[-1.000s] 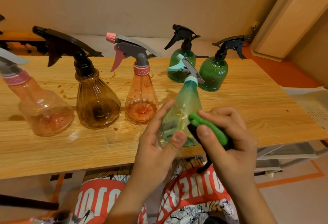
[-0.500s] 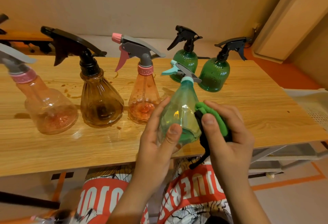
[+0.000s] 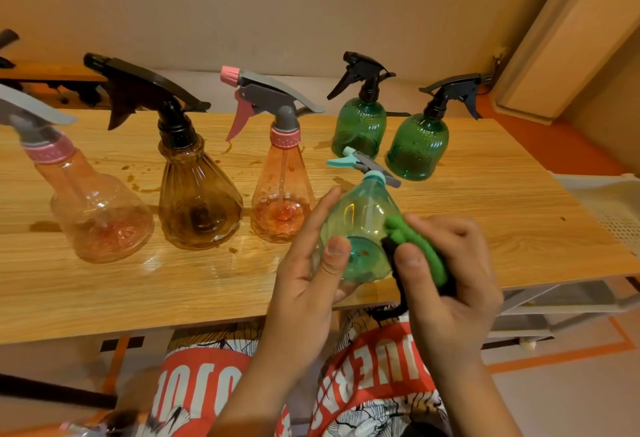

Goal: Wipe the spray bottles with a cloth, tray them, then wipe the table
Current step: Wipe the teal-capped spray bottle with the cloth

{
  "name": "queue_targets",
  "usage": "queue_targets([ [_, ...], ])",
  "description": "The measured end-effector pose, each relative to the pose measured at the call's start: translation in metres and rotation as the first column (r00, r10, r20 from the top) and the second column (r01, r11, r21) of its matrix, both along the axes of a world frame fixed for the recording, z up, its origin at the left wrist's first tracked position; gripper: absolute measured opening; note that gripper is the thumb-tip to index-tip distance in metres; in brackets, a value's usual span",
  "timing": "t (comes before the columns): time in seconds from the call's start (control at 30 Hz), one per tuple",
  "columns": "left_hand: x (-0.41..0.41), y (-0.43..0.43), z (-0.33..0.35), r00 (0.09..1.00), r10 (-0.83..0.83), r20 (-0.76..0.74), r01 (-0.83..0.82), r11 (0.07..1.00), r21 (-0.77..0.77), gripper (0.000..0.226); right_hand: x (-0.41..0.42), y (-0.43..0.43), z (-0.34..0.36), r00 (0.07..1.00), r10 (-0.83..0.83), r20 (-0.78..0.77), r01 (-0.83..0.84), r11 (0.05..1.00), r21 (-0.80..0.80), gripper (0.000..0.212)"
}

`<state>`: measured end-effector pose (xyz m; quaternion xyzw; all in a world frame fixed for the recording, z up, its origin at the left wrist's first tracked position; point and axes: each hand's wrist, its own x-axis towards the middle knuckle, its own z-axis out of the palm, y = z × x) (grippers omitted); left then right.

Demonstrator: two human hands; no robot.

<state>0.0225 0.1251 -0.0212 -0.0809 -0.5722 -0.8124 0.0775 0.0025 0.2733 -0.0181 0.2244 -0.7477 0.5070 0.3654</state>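
The left hand (image 3: pixel 304 284) grips the pale green bottle (image 3: pixel 360 214), thumb pressed on the base and fingers curled round the far side of the body. The right hand (image 3: pixel 446 280) pinches a bunched green cloth (image 3: pixel 412 239) between thumb and fingers and presses it against the bottle's lower right side. The bottle is held in the air over the near edge of the table (image 3: pixel 485 208), just in front of the pink bottle (image 3: pixel 282 208).

The likeliest slip is the bottle itself. It looks like smooth plastic held by one hand only, and a hard rub from the cloth could twist it out of that hold and drop it onto the lap or the floor. The left fingers are also close to the pink bottle, so a sideways swing could tip it. Brown spots (image 3: pixel 138 187) mark the table, and setting the wiped bottle down on them would probably dirty it again.

The bottle's long axis runs from the base, which faces the person, up and away to the spray head — tilted well off upright. The nozzle (image 3: pixel 336 161) points left.
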Motion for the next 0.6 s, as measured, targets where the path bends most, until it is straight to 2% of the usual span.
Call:
queue_targets([
  [0.07, 0.001, 0.001, 0.002, 1.000, 0.016, 0.020, -0.016, 1.000, 0.001, 0.038, -0.002, -0.003, 0.004, 0.999, -0.001, 0.053, 0.005, 0.997, -0.076, 0.022],
  [0.23, 0.001, 0.002, 0.006, 0.999, 0.000, 0.044, -0.002, 0.999, 0.039, 0.046, 0.004, -0.001, 0.004, 0.999, 0.046, 0.010, -0.046, 0.998, 0.036, 0.027],
  [0.33, 0.001, 0.003, 0.002, 1.000, 0.001, 0.015, 0.000, 0.999, -0.046, 0.040, 0.001, -0.001, 0.005, 0.994, 0.025, 0.107, -0.015, 0.995, -0.095, 0.021],
  [0.43, 0.001, 0.000, 0.000, 0.999, -0.012, -0.031, 0.007, 0.988, -0.154, 0.056, 0.001, -0.003, 0.009, 0.978, 0.043, 0.203, 0.008, 0.971, -0.239, 0.024],
  [0.6, -0.001, 0.000, -0.003, 0.994, -0.062, -0.085, 0.047, 0.983, -0.176, 0.085, 0.001, -0.003, 0.017, 0.964, 0.057, 0.261, 0.031, 0.946, -0.322, 0.021],
])
